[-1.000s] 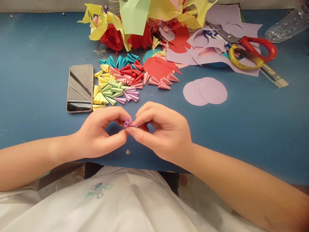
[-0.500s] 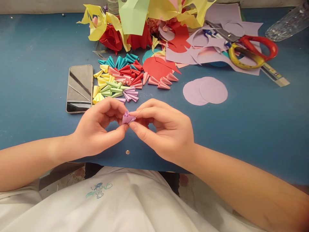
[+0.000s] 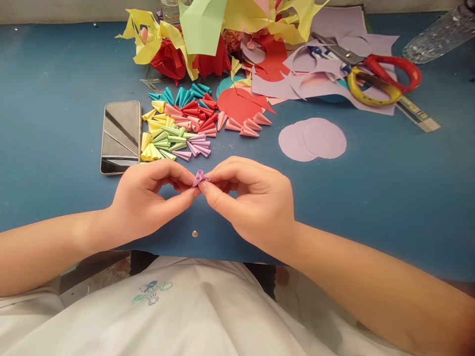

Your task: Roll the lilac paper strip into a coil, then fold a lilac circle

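Between my fingertips is a small rolled piece of purple paper (image 3: 199,177), partly hidden by the fingers. My left hand (image 3: 148,198) pinches it from the left, and my right hand (image 3: 256,202) pinches it from the right, thumb and forefinger pressed together. Just beyond the hands lies a group of rolled paper cones, with purple cones (image 3: 199,145) nearest, then green cones (image 3: 172,138), yellow cones (image 3: 156,121), red cones (image 3: 208,116), pink cones (image 3: 248,124) and teal cones (image 3: 181,96). Overlapping purple paper circles (image 3: 324,138) rest to the right.
A phone (image 3: 120,138) lies left of the cones. Scissors (image 3: 374,79) with red and yellow handles rest on purple paper scraps (image 3: 274,85) at the back right, beside a cutter (image 3: 419,114) and a plastic bottle (image 3: 440,37). Crumpled yellow paper (image 3: 143,44) is piled at the back.
The purple paper has been rolled tighter and looks smaller between my fingertips. My fingers have drawn closer together. The camera view has shifted slightly.
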Tool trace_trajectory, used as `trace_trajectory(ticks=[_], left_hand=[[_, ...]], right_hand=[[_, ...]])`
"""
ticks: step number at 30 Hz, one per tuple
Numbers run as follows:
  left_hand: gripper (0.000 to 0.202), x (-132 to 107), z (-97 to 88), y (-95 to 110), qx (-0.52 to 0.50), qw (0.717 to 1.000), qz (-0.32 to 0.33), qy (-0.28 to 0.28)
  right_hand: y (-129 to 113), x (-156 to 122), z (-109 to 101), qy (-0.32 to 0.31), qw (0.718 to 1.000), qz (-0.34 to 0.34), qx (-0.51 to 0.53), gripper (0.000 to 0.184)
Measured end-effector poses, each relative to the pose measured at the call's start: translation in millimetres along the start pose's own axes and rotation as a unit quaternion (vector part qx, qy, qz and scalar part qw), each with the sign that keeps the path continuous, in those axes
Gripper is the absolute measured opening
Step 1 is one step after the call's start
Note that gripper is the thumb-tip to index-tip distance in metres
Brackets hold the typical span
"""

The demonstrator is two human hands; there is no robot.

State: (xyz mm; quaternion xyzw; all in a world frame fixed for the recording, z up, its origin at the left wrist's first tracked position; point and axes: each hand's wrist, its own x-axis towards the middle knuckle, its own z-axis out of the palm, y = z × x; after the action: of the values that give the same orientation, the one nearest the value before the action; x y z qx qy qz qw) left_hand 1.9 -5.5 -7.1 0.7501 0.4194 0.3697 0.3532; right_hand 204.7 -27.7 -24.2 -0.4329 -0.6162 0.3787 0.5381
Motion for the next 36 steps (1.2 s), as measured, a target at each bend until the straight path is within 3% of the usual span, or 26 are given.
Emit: trace_trajectory(ticks=[9,15,20,29,33,36], left_hand=[[0.012,-0.8,-3.6,-1.2,-0.022,0.999,0.040,-0.029],[0.010,-3.2,-4.1,0.3,0.032,0.997,0.067,-0.016],[0.012,-3.2,-5.2,2.7,0.068,0.994,0.079,-0.020],[0.015,1.5,-6.9,3.3,0.063,0.988,0.141,-0.022],[0.010,1.4,-7.9,5.6,0.074,0.990,0.117,-0.022],[0.008,0.2,-8.1,3.7,0.056,0.994,0.090,-0.025]], right_hand=[[0.0,3.9,-6.0,-0.047,0.997,-0.059,-0.003,0.013],[0.5,3.1,-6.6,-0.042,0.992,-0.117,-0.033,0.014],[-1.3,1.0,-6.0,-0.032,0.991,-0.119,-0.055,0.011],[-3.3,1.6,-3.7,-0.021,0.986,-0.160,-0.051,0.017],[-2.8,0.8,-2.8,-0.019,0.989,-0.138,-0.044,0.019],[1.4,0.6,-3.4,-0.017,0.996,-0.084,0.018,0.020]])
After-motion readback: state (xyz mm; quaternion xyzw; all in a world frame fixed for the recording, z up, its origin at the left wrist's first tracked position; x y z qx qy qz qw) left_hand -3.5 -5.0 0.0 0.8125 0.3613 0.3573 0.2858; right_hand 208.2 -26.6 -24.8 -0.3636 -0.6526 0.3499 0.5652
